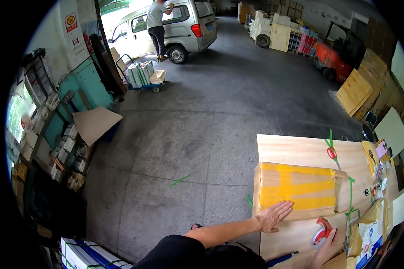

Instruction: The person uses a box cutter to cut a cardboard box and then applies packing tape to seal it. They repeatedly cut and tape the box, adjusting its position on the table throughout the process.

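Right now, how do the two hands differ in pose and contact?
Pose: the left hand lies palm-down with fingers extended; the right hand is curled.
Contact: the left hand rests on the yellow-taped carton; the right hand grips the red tape dispenser.
Position: the left hand sits higher in the picture than the right hand.
Shared: both are bare.

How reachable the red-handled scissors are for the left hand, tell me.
Probably yes: the left hand rests open on the taped box, holding nothing; the scissors lie just beyond, handles in plain view.
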The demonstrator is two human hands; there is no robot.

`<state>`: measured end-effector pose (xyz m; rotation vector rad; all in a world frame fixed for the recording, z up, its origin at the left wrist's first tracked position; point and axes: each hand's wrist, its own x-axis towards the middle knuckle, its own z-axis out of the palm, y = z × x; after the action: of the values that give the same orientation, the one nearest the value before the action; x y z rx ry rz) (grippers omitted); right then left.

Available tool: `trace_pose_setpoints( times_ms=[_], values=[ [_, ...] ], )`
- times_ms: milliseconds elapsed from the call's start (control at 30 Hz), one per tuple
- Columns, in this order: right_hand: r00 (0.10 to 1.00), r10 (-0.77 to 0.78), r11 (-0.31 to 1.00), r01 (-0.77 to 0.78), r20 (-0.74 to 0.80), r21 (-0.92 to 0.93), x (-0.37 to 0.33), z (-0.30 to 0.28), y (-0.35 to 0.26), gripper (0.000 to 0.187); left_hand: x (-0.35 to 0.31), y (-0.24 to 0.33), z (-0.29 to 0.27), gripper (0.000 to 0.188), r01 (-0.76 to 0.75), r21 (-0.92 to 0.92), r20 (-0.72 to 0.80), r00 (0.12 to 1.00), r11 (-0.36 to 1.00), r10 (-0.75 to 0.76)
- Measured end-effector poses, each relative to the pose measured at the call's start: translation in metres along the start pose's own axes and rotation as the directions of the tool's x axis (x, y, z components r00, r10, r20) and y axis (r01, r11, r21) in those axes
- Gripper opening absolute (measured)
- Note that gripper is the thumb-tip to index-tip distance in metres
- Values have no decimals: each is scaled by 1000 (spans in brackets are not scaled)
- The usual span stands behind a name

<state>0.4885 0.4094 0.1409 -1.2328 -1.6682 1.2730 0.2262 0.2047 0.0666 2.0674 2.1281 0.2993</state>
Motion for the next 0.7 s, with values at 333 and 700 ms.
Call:
trace_pose_setpoints(
  times_ms=[333,700],
  values=[
    [952,-304,811,238,-37,-535,-58,61,115,61,2,-12,7,114,-22,-107,-41,999,994,17],
    [934,-356,701,240,-37,-672,-71,186,79,54,50,-79,40,85,-520,-214,-429,811,827,398]
  ],
)
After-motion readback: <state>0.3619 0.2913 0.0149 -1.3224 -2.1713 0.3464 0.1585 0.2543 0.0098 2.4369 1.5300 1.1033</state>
